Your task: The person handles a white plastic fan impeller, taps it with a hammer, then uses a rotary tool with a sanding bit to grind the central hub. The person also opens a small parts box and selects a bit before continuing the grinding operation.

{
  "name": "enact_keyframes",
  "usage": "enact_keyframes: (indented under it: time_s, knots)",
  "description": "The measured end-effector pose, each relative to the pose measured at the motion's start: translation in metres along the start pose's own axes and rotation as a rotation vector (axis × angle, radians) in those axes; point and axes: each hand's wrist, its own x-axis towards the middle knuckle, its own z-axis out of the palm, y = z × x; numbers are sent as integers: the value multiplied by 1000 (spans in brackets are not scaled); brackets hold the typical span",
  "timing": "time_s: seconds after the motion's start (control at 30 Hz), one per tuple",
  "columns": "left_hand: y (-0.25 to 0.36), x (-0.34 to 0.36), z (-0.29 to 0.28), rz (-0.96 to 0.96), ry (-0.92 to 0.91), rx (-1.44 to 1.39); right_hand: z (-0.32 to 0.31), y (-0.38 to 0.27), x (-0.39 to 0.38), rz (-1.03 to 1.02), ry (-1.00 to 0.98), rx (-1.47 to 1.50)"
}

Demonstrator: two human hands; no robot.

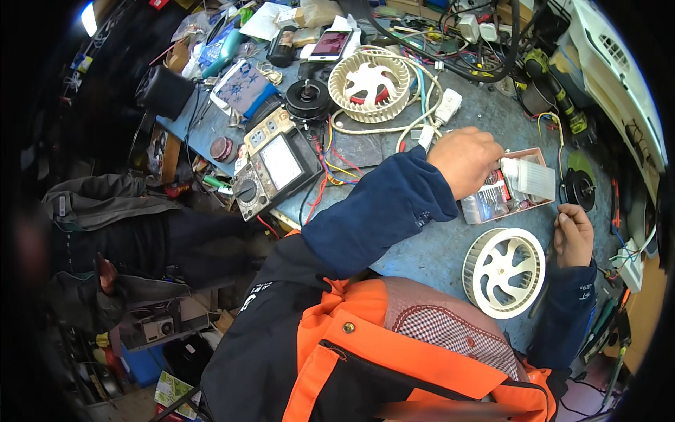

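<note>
My left hand (465,163) reaches across to the upper left side of a small pinkish box (508,215). Its fingers curl together, and I cannot make out what they hold, if anything. Small parts, a red packet (498,184) and a translucent plastic case (536,180) lie in the box. My right hand (573,236) is beyond the box's lower right corner, thumb and fingers drawn together; whatever may be in them is too small to name. Between my body and the box rests a cream fan wheel (505,273) with a spoked face. A black round motor (579,188) sits just past my right hand.
An analog multimeter (271,169) lies on the blue bench (422,246) to the left. Behind it are another black motor (308,98), a second fan wheel (369,83) and a white plug (448,105) on a cable. A cordless drill (559,95) lies at the far right.
</note>
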Motion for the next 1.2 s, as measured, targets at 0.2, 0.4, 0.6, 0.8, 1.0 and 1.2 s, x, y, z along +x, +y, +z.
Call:
enact_keyframes:
  time_s: [0.2,0.4,0.6,0.8,1.0,1.2]
  knots:
    - [0,5,-3,180,120,-51,1,-4,2,0,-11,0]
    - [4,-2,-2,58,33,26,7,-7,0,11,2,15]
    - [9,2,3,51,-2,-51,11,-9,-12,-32,0,-27]
    - [-3,0,-6,75,82,-192,41,-29,-12,-38,11,-31]
    - [-7,10,-22,-75,155,-308,26,-25,-7,-186,144,108]
    - [-49,6,-50,-361,-60,-882,17,-27,1,-239,310,299]
